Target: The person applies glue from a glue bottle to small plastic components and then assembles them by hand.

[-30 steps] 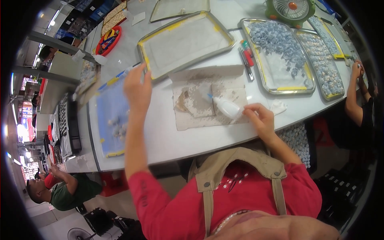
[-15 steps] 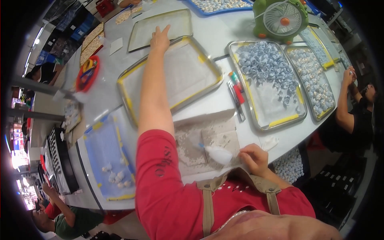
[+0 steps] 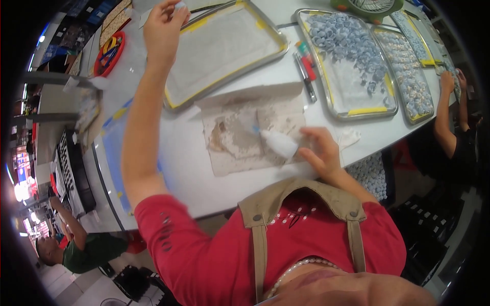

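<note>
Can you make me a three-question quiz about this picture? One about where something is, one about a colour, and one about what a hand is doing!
1. Where does the white squeeze bottle lie?
A. over the stained paper sheet
B. inside the red basket
C. on the floor

2. What colour is the tape on the corners of the empty metal tray?
A. green
B. yellow
C. purple

3. What is the right hand doing?
A. resting flat and empty
B. holding the squeeze bottle
C. lifting a tray

Answers:
1. A, its blue tip points onto the brown-stained paper.
2. B, yellow strips show along the tray's rim.
3. B, its fingers wrap the bottle's wide end, while the left hand reaches to the far side of the table.
</note>
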The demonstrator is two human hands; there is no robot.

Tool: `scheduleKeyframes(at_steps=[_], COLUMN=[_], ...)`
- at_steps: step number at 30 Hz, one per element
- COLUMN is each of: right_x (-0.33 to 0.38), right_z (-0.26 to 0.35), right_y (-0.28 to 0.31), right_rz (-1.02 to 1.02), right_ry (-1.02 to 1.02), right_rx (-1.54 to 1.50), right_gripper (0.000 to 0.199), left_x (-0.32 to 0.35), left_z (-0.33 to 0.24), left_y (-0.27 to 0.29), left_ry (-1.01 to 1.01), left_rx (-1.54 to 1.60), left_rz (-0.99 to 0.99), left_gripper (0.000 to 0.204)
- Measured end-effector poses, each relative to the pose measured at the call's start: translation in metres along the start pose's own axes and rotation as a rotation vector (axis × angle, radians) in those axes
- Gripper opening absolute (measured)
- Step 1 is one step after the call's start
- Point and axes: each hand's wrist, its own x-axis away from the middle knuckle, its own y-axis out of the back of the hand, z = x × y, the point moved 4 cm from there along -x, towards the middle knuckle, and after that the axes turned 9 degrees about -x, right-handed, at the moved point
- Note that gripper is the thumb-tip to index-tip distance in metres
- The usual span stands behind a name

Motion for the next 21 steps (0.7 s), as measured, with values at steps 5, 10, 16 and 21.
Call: scheduleKeyframes(at_steps=[5,10,16,21], right_x=[-0.009,-0.006,0.014,0.032], right_z=[0.008,0.011,0.007,0.028], right_y=[-0.023,-0.033,-0.013,0.014], right_rz=[0.137,0.179,0.149,0.076], right_ry=[0.082,0.054,-0.342,-0.236], right_rx=[0.151,0.263,-0.145,-0.319], right_gripper=[0.044,0.040,0.029,0.031], left_x=[0.166,0.285,0.344,0.354], left_z=[-0.059,-0.049,-0.038,-0.043], left_y=[0.037,-0.008,-0.061,-0.064], left_ry=[0.237,0.648,0.826,0.779], left_rx=[0.125,0.501,0.731,0.650], left_rz=[0.242,0.216,0.149,0.122], left_gripper=[0.033,0.040,0.041,0.036])
